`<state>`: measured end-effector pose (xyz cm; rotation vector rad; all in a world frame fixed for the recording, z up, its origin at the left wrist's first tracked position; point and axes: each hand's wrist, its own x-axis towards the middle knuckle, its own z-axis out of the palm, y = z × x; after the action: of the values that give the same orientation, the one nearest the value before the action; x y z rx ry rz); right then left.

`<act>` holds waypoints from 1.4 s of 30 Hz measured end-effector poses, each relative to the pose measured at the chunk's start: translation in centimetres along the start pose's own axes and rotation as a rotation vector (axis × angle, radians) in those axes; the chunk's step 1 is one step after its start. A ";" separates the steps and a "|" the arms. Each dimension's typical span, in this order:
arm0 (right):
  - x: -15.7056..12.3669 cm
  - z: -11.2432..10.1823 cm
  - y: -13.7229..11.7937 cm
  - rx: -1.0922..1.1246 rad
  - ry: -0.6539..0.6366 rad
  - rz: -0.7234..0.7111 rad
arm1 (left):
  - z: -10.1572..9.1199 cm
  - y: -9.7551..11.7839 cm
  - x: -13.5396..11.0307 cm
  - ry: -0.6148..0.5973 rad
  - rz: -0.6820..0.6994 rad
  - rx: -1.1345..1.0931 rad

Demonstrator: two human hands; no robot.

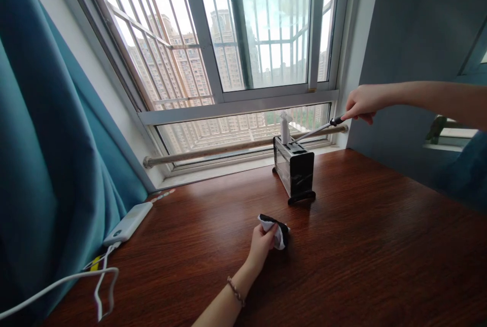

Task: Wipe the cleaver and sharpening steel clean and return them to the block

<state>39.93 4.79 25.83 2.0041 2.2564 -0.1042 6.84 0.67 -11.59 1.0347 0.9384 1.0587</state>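
Observation:
My left hand rests on the wooden table with its fingers closed on a crumpled black-and-white cloth. My right hand is raised near the window and pinches the black grip of a thin metal rod. The rod slants down to the left, and its far end reaches the top of a small black and clear box-shaped holder standing on the table. A white item sticks up from the top of that holder.
A white power bank lies at the table's left edge with white cables trailing off it. A teal curtain hangs on the left. The barred window and a metal pole run along the sill behind.

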 end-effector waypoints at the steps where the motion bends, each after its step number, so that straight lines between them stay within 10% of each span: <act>1: 0.3 -0.3 0.1 0.011 -0.010 -0.016 | 0.0 0.0 0.0 -0.003 -0.001 0.001; 7: 5.2 -3.5 1.3 -0.013 0.067 -0.088 | 0.1 0.0 0.0 -0.012 -0.001 -0.012; 13: 12.6 -7.8 -0.3 -0.348 0.610 -0.277 | 0.2 0.2 -0.2 -0.013 0.000 -0.023; 23: 16.5 -5.2 -7.9 -0.777 1.071 -0.646 | 0.3 0.4 -0.3 -0.023 -0.022 -0.031; 42: 15.6 3.5 -6.7 -0.834 0.857 -0.696 | 0.3 0.4 0.1 -0.027 -0.018 0.002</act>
<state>31.66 18.84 20.06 0.8221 2.5962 1.5832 7.09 0.81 -11.11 1.0384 0.9257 1.0266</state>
